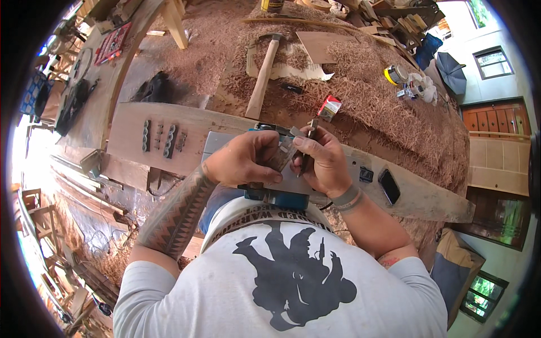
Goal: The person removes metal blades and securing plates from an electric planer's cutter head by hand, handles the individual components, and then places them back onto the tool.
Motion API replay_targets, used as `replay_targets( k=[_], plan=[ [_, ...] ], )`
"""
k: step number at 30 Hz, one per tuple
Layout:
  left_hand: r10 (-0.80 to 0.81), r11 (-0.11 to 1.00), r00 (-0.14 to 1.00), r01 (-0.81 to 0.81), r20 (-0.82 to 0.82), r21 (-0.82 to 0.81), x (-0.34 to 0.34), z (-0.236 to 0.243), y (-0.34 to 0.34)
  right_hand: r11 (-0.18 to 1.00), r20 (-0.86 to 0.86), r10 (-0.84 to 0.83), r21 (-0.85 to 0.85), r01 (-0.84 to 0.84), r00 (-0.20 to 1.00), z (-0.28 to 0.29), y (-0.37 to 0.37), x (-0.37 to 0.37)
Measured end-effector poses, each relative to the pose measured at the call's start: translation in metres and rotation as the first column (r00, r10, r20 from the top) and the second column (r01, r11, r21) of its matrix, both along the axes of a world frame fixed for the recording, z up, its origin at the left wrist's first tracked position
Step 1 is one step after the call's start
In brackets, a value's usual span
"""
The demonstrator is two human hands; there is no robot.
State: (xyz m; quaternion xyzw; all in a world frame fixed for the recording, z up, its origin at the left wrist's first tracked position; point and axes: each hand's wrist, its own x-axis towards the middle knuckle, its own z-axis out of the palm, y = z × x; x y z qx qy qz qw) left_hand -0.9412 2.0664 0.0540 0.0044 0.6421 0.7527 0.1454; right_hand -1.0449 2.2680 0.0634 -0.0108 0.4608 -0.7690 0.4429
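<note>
My left hand (248, 158) is closed on a small silvery metal plate (284, 155), its fingers curled and thumb low. My right hand (321, 160) grips a narrow dark metal piece (311, 128), its thumb against the plate's upper end. Both hands are over an upturned blue power tool (276, 200) with a flat metal base, which they partly hide. The tool lies at a long wooden plank (129, 127). Left of it on the plank are two dark metal strips with round holes (168, 141) and rows of small hardware pieces (158, 137).
A black phone (389, 186) and small dark pieces (366, 174) lie on the plank's right part. Beyond are a wooden-handled hammer (262, 79), a red-and-white box (329, 108), wood shavings (372, 101), a can (394, 75) and stacked offcuts (394, 22). A curved timber (118, 67) stands left.
</note>
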Motion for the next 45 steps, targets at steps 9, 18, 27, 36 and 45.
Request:
replay_targets(
  k=[9, 18, 27, 36, 45],
  plan=[
    [0.200, 0.973, 0.979, -0.202, -0.024, -0.109, 0.000, -0.010, 0.008, 0.988, -0.163, 0.151, 0.063, -0.142, 0.975, 0.008, -0.002, 0.004],
    [0.262, 0.955, 0.962, -0.269, -0.073, -0.125, 0.004, -0.007, 0.008, 0.982, -0.065, 0.160, -0.096, -0.165, 0.985, 0.009, -0.005, 0.006],
    [0.266, 0.963, 0.962, -0.268, -0.058, -0.030, 0.005, -0.005, 0.013, 0.983, -0.099, 0.173, -0.044, -0.178, 0.980, 0.008, -0.003, 0.006],
    [0.264, 0.964, 0.964, -0.262, -0.022, 0.046, 0.006, -0.008, 0.014, 0.979, -0.123, 0.198, -0.030, -0.203, 0.973, 0.007, -0.003, 0.005],
    [0.230, 0.967, 0.973, -0.229, 0.007, 0.112, 0.005, 0.003, 0.013, 0.979, -0.136, 0.195, -0.031, -0.201, 0.971, 0.006, -0.003, 0.004]
  ],
)
